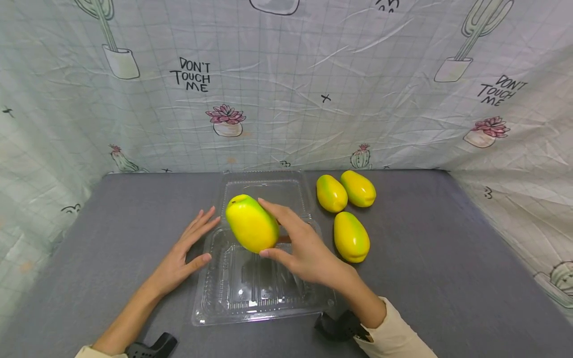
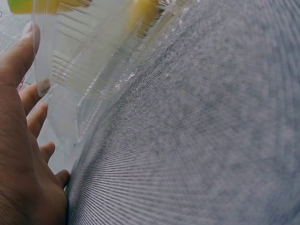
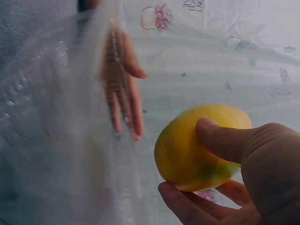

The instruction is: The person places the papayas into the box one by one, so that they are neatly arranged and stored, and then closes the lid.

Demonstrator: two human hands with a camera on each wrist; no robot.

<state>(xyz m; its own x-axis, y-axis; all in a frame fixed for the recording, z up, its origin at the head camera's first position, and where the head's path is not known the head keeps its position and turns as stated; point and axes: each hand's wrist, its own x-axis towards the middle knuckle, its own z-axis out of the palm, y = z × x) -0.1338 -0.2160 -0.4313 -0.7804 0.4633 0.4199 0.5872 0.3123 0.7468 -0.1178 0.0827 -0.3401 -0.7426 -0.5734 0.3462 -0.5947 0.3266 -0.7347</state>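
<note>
A yellow-green mango (image 1: 251,223) is held in my right hand (image 1: 309,248), raised over a clear plastic clamshell box (image 1: 210,318). In the right wrist view the thumb lies on one side of the mango (image 3: 183,150) and the fingers on the other. The box lies open, its lid (image 1: 268,185) folded back toward the curtain. My left hand (image 1: 179,258) is at the box's left side, its fingers spread and holding nothing. In the left wrist view, the thumb and a fingertip of that hand (image 2: 23,150) are close to the clear box wall; whether they touch is hard to tell.
To the right of the box, several mangoes lie on the grey table: two at the back, one (image 1: 331,194) beside another (image 1: 358,189), and one (image 1: 351,237) nearer. A printed curtain (image 1: 286,89) hangs behind the table and along its sides.
</note>
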